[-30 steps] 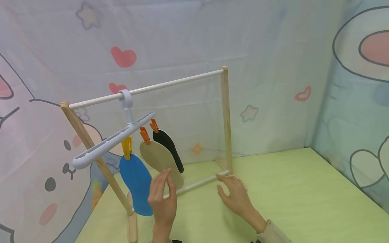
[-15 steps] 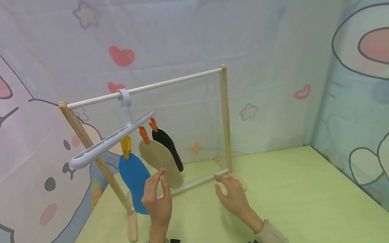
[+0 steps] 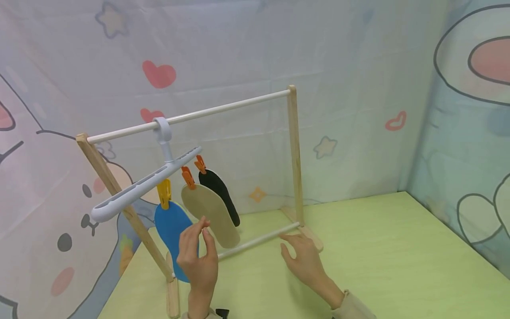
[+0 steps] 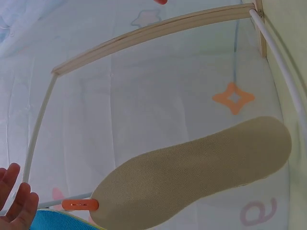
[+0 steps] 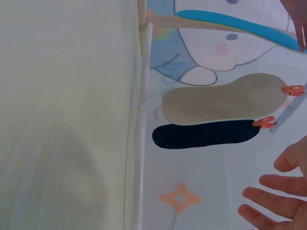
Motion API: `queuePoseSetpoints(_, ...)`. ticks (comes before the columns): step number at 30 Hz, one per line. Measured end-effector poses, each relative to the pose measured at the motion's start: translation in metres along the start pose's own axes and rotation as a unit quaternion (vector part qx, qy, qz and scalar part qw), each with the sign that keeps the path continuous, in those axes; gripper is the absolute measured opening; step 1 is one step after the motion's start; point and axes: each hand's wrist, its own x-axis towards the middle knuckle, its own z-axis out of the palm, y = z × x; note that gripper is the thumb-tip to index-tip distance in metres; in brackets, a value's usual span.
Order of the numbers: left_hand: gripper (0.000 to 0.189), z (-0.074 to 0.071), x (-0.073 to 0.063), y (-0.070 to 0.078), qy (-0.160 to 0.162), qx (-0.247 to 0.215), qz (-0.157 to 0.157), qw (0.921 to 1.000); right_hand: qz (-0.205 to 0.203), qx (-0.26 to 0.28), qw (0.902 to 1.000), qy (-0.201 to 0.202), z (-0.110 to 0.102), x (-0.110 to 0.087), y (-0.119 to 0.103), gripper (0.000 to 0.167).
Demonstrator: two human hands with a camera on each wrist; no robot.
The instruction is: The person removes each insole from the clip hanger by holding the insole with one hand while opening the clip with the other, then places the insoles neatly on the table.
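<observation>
A blue insole (image 3: 170, 235) hangs from a yellow clothespin (image 3: 164, 193) on the grey hanger (image 3: 137, 190). Behind it hang a beige insole (image 3: 211, 208) and a black insole (image 3: 219, 188), each from an orange clothespin. My left hand (image 3: 200, 261) holds nothing, with its fingers loosely bent. In the head view it covers part of the blue insole; whether they touch I cannot tell. My right hand (image 3: 306, 261) is over the table by the rack's lower bar, fingers spread and holding nothing, as the right wrist view confirms.
The hanger hooks over the white top bar (image 3: 231, 107) of a rack with wooden posts (image 3: 295, 155). A lower white bar (image 3: 259, 241) joins the posts near the green table (image 3: 370, 257). A cartoon-printed curtain (image 3: 247, 48) stands behind.
My left hand has shifted left, from the gap by the beige insole to in front of the blue one. The right hand stays nearly where it was, and the insoles hang as before.
</observation>
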Motion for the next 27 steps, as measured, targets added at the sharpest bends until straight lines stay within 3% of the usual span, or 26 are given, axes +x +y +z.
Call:
queuePoseSetpoints(6, 0.019, -0.002, 0.001, -0.001, 0.008, 0.008, -0.002, 0.9999, -0.010, -0.002, 0.9999, 0.006, 0.002, -0.003, 0.000, 0.020)
queuePoseSetpoints(14, 0.018, -0.002, 0.006, 0.000, 0.053, 0.026, 0.002, 0.9983, -0.020, 0.005, 0.9998, 0.000, 0.009, -0.007, 0.001, 0.018)
queuePoseSetpoints(27, 0.018, -0.005, 0.009, -0.005, 0.060, 0.032, 0.014, 0.9976, -0.026, 0.001, 0.9996, -0.009, 0.010, -0.010, -0.005, 0.016)
